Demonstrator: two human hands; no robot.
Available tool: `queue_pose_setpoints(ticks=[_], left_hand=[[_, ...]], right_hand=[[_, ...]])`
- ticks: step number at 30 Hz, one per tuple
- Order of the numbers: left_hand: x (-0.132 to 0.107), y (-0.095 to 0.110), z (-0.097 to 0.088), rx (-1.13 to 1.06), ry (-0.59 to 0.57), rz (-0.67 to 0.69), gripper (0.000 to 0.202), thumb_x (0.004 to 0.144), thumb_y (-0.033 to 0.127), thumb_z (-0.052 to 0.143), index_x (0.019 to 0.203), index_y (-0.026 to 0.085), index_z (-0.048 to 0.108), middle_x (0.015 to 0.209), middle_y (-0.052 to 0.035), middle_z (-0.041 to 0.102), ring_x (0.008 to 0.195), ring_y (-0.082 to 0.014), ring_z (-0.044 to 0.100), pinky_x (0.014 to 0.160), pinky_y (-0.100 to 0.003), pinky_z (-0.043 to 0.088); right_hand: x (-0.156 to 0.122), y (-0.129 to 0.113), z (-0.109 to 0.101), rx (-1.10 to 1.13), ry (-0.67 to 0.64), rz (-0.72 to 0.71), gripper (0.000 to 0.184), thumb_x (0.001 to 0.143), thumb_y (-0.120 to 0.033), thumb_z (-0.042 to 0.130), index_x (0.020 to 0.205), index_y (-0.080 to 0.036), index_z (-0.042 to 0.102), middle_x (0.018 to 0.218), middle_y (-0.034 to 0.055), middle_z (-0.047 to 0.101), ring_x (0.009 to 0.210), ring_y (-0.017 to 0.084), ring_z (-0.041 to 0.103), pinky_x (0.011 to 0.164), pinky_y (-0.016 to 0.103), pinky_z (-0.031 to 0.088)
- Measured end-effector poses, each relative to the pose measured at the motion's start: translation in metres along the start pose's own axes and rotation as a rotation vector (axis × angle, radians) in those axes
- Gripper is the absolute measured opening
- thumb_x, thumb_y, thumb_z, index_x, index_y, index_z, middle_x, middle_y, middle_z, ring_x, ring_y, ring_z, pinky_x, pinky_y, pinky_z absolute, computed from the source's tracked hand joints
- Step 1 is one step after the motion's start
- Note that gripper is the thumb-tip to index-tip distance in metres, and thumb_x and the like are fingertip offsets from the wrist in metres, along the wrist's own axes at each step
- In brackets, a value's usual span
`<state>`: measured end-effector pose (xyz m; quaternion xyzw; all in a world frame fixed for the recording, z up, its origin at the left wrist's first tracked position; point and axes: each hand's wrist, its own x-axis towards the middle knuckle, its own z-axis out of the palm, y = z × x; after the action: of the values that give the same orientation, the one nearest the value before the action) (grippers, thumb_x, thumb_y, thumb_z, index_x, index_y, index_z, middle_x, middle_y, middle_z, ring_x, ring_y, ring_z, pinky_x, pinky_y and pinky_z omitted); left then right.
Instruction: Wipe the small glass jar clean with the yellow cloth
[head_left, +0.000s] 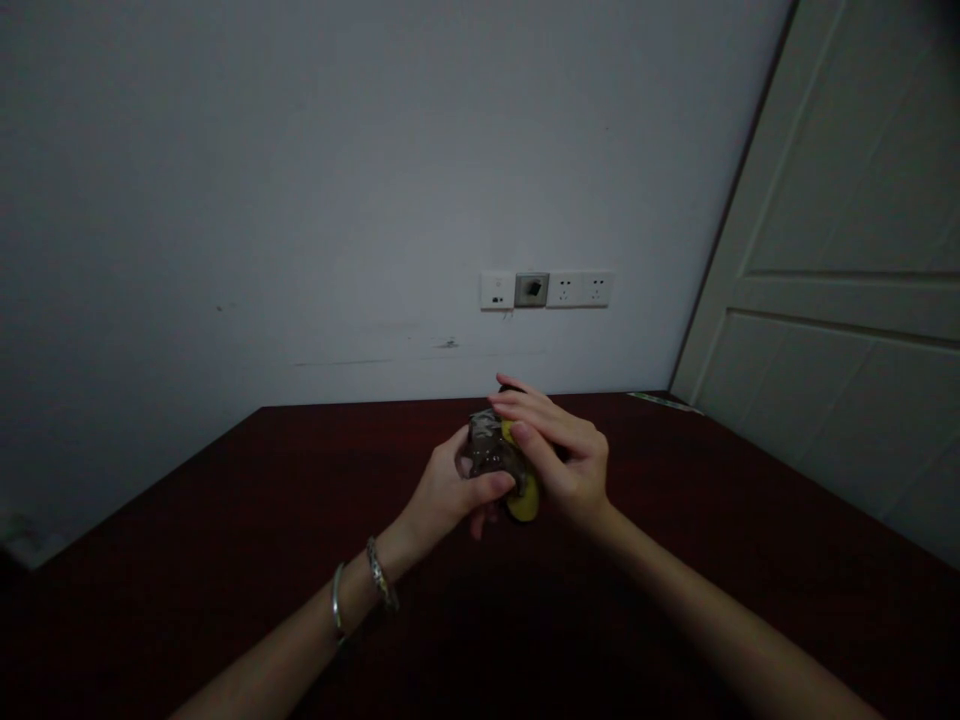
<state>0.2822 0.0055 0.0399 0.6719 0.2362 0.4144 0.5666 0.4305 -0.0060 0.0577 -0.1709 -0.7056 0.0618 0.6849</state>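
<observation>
Object in hands: a small, glossy dark brown object (491, 458) with a greyish patch and yellow-green rounded parts (523, 500); it sits between both hands, beyond the middle of the worktop, nearer its far edge than the bottom of the view. Whether it touches the surface, I cannot tell.
Left hand: the bare left hand (448, 490) is partly closed around the object's left side, thumb across the front, other fingers mostly hidden behind.
Right hand: the bare right hand (571, 452) is half closed over the right side, fingers slanting over the top, thumb against the upper yellow-green part.
Step in hand: seemingly two-handed handling, the left steadying while the right works the yellow-green side.
Next move calls for: probably a firm left hold, so the right can loosen or press without the object slipping.
Worktop edges: the dark red, smooth worktop (337, 480) meets the pale grey wall (300, 200) along its far edge; a white panelled door (825, 240) stands beyond the right edge. The near edge is out of view.
Far right corner: a thin pale-and-green strip (664, 402) lies just beside it.
Room: broad to the left and right; forward reach looks tighter because of the wall.
</observation>
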Motion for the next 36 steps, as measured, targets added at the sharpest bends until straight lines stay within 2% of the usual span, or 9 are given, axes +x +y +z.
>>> queue_pose_setpoints(ticks=[3, 6, 15, 19, 24, 27, 30, 33, 36], left_hand=[[0.001, -0.004, 0.001, -0.003, 0.013, -0.011, 0.067, 0.066, 0.055, 0.070, 0.113, 0.014, 0.046, 0.062, 0.0027, 0.058, 0.039, -0.0088, 0.054, 0.031, -0.016, 0.041], [0.001, -0.008, 0.000, -0.013, 0.010, -0.029, 0.068, 0.067, 0.057, 0.068, 0.114, 0.013, 0.047, 0.058, 0.0042, 0.055, 0.036, -0.0083, 0.052, 0.032, -0.017, 0.042], [0.003, -0.004, -0.002, 0.115, -0.013, -0.068, 0.072, 0.059, 0.043, 0.080, 0.113, 0.014, 0.043, 0.063, 0.0028, 0.058, 0.041, -0.0092, 0.052, 0.029, -0.016, 0.039], [0.008, -0.007, -0.006, 0.207, 0.043, -0.084, 0.067, 0.062, 0.037, 0.078, 0.114, 0.015, 0.043, 0.061, 0.0057, 0.055, 0.036, -0.0066, 0.047, 0.028, -0.016, 0.038], [0.013, -0.018, -0.011, 0.329, 0.119, -0.109, 0.038, 0.064, 0.021, 0.072, 0.094, 0.014, 0.051, 0.056, 0.0063, 0.053, 0.035, -0.0054, 0.043, 0.028, -0.015, 0.032], [0.012, -0.018, -0.011, 0.360, 0.133, -0.060, 0.041, 0.063, 0.024, 0.074, 0.098, 0.014, 0.053, 0.068, 0.0009, 0.060, 0.045, -0.0090, 0.052, 0.036, -0.018, 0.039], [0.009, -0.013, -0.011, 0.424, 0.148, 0.040, 0.056, 0.060, 0.029, 0.078, 0.108, 0.015, 0.054, 0.089, -0.0063, 0.066, 0.072, -0.0183, 0.063, 0.057, -0.028, 0.052], [0.007, -0.009, -0.010, 0.502, 0.160, 0.076, 0.066, 0.057, 0.033, 0.081, 0.114, 0.015, 0.053, 0.105, -0.0102, 0.065, 0.092, -0.0250, 0.062, 0.075, -0.037, 0.052], [0.008, -0.012, -0.011, 0.545, 0.155, 0.050, 0.064, 0.059, 0.036, 0.079, 0.113, 0.014, 0.054, 0.104, -0.0099, 0.065, 0.093, -0.0253, 0.062, 0.078, -0.038, 0.051]], right_hand=[[0.000, 0.004, -0.005, -0.021, -0.111, -0.195, 0.040, 0.079, -0.008, 0.057, 0.111, -0.031, 0.067, 0.106, 0.0005, 0.071, 0.097, 0.023, 0.067, 0.100, 0.057, 0.045], [0.001, 0.008, -0.007, -0.020, -0.171, -0.229, 0.041, 0.079, -0.009, 0.058, 0.112, -0.031, 0.065, 0.107, 0.0006, 0.071, 0.094, 0.022, 0.068, 0.100, 0.057, 0.045], [0.003, 0.017, -0.011, 0.041, -0.116, 0.193, 0.022, 0.086, -0.018, 0.055, 0.097, -0.027, 0.073, 0.103, 0.0026, 0.073, 0.106, 0.023, 0.065, 0.095, 0.047, 0.051], [0.005, 0.012, -0.013, -0.037, -0.270, 0.005, 0.025, 0.085, -0.014, 0.056, 0.102, -0.025, 0.071, 0.104, 0.0035, 0.072, 0.108, 0.022, 0.063, 0.100, 0.050, 0.046], [0.006, 0.006, -0.016, -0.169, -0.577, -0.197, 0.027, 0.084, -0.015, 0.057, 0.108, -0.021, 0.068, 0.112, 0.0062, 0.069, 0.124, 0.022, 0.050, 0.104, 0.050, 0.043], [0.006, 0.008, -0.016, -0.184, -0.544, -0.167, 0.026, 0.086, -0.015, 0.055, 0.107, -0.022, 0.068, 0.111, 0.0060, 0.069, 0.121, 0.022, 0.052, 0.103, 0.050, 0.043], [0.006, 0.012, -0.015, -0.179, -0.414, -0.094, 0.023, 0.086, -0.015, 0.055, 0.104, -0.021, 0.069, 0.106, 0.0076, 0.070, 0.116, 0.022, 0.056, 0.098, 0.049, 0.048], [0.007, 0.011, -0.013, -0.177, -0.358, -0.048, 0.022, 0.088, -0.016, 0.054, 0.100, -0.020, 0.070, 0.103, 0.0082, 0.071, 0.110, 0.022, 0.060, 0.094, 0.048, 0.051], [0.007, 0.008, -0.014, -0.196, -0.394, -0.079, 0.023, 0.087, -0.015, 0.053, 0.102, -0.020, 0.070, 0.104, 0.0081, 0.071, 0.112, 0.022, 0.059, 0.096, 0.049, 0.049]])
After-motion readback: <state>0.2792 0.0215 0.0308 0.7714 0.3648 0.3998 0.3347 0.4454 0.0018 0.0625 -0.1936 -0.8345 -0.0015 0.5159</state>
